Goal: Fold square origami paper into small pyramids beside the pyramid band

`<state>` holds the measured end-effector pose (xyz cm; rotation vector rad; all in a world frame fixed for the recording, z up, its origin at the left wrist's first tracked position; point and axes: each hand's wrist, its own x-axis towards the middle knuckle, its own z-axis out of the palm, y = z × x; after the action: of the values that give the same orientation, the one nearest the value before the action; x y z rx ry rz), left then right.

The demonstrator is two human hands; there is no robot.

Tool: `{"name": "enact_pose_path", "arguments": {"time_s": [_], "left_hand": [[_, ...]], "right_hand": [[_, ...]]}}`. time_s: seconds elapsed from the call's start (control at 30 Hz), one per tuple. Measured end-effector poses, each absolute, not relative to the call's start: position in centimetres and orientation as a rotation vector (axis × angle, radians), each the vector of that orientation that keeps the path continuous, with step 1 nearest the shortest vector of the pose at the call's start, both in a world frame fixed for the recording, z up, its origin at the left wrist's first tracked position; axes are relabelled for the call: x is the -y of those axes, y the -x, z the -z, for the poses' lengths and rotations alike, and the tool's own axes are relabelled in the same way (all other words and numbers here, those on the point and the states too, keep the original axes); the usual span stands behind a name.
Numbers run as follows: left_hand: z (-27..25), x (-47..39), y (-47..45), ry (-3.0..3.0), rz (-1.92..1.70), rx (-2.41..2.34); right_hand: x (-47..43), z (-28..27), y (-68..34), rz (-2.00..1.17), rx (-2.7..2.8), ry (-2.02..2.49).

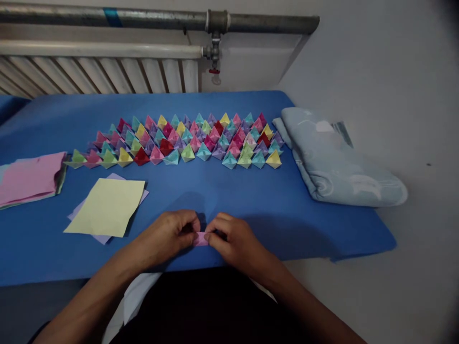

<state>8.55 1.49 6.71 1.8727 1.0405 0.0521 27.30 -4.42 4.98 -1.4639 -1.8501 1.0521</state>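
A small folded piece of pink paper (pixel 201 239) lies between my two hands near the front edge of the blue surface. My left hand (pixel 175 234) pinches its left end between thumb and fingers. At the right end, my right hand (pixel 231 239) grips it the same way, fingers curled. Parts of the paper are hidden under my fingertips. To the left of my hands lie square paper sheets, a pale yellow one (pixel 105 206) over a purple one (pixel 103 238). Beyond my hands stand several rows of colourful folded paper boats (pixel 203 152).
A stack of coloured paper, pink on top (pixel 32 177), sits at the far left. At the right end rests a folded light-blue patterned cloth (pixel 344 162). Behind the blue-covered surface (pixel 172 188) are a white radiator (pixel 132 74), a metal pipe (pixel 161 20) and a wall.
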Motion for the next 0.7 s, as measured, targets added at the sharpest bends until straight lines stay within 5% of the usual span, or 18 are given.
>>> {"name": "enact_pose_path", "arguments": {"time_s": [0.23, 0.5, 0.7], "left_hand": [[-7.3, -1.3, -8.6, -1.746, -0.103, -1.031], [-6.7, -0.6, -9.2, -1.148, -0.613, -1.101], [-6.1, -0.1, -9.5, -1.253, -0.642, -1.056]], "right_hand": [[4.3, -5.1, -27.2, -0.936, 1.859, 1.373], [4.3, -5.2, -27.0, -1.351, 1.211, 1.306], [4.2, -4.9, -26.5, -1.11, 1.346, 1.357]]}}
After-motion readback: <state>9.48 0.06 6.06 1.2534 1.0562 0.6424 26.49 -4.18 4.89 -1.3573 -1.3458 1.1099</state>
